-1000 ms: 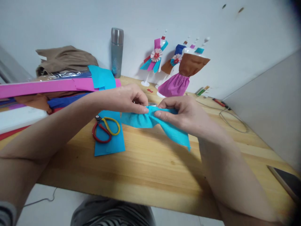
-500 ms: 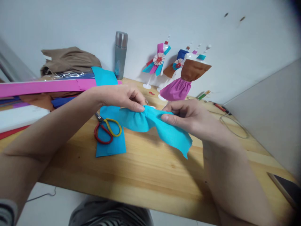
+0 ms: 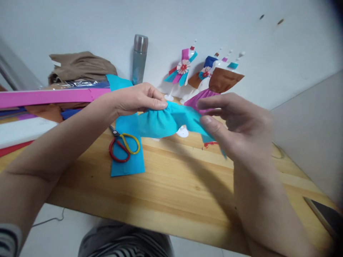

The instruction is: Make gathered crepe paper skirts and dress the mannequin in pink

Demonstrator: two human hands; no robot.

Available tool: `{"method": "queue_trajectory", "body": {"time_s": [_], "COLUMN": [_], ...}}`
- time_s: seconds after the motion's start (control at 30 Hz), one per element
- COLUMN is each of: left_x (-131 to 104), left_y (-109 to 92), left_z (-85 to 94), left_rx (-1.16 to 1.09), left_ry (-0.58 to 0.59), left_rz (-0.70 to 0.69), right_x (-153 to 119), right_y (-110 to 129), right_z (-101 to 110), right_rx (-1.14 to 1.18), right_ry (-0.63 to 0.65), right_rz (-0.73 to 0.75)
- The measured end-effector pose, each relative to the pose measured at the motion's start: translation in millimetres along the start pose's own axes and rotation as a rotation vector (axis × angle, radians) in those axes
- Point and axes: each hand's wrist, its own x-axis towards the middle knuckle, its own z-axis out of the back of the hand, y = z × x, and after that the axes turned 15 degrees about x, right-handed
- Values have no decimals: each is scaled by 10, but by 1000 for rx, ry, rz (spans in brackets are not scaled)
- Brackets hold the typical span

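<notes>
A turquoise strip of cloth (image 3: 160, 123), gathered into folds along its top edge, hangs above the table. My left hand (image 3: 139, 98) pinches that gathered edge between thumb and forefinger. At the strip's loose right end is my right hand (image 3: 235, 121), somewhat blurred, its thumb and forefinger apart. The strip passes behind the thumb; whether a thin needle or thread is there I cannot tell. Scissors (image 3: 124, 146) with one red and one yellow handle lie on a folded turquoise cloth (image 3: 131, 166) below my left wrist.
Doll-like stands in cloth outfits (image 3: 183, 67) (image 3: 225, 80) line the wall. A steel flask (image 3: 140, 59) stands behind my left hand. Brown fabric (image 3: 83, 67) and a pink strip (image 3: 50, 98) are piled at left. A phone-like dark slab (image 3: 324, 214) lies at the right.
My right hand has moved up and to the right, its thumb and forefinger parting from the cloth. The left hand has lifted slightly, still pinching the folds.
</notes>
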Motion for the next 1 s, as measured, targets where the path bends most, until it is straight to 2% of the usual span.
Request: {"method": "queue_trajectory", "body": {"time_s": [0.07,0.17,0.23,0.27,0.33,0.47,0.57,0.63,0.73,0.83,1.0], "left_x": [6,17,22,24,29,44,45,40,33,37,51], "left_y": [2,-1,-6,-8,-8,-4,-22,-41,-56,-37,16], "left_z": [-5,-9,-14,-20,-37,-88,-125,-147,-167,-168,-151], "left_rx": [-100,-221,-252,-251,-236,-195,-185,-268,-352,-332,-379], "left_ry": [3,36,71,88,111,167,214,191,162,181,157], "left_rz": [30,47,21,5,-16,-22,18,73,121,133,117], "right_x": [1,7,1,-6,-22,-51,-59,-58,-53,-57,-70], "right_y": [29,19,-13,-34,-81,-184,-237,-254,-259,-241,-206], "right_z": [-10,-30,-62,-84,-136,-226,-252,-253,-243,-228,-212], "right_rx": [-20,-212,-355,-408,-495,-658,-645,-597,-557,-562,-634], "right_ry": [71,304,421,432,365,127,20,-14,-52,-68,118], "right_rz": [159,369,374,357,349,507,590,630,671,672,641]}}
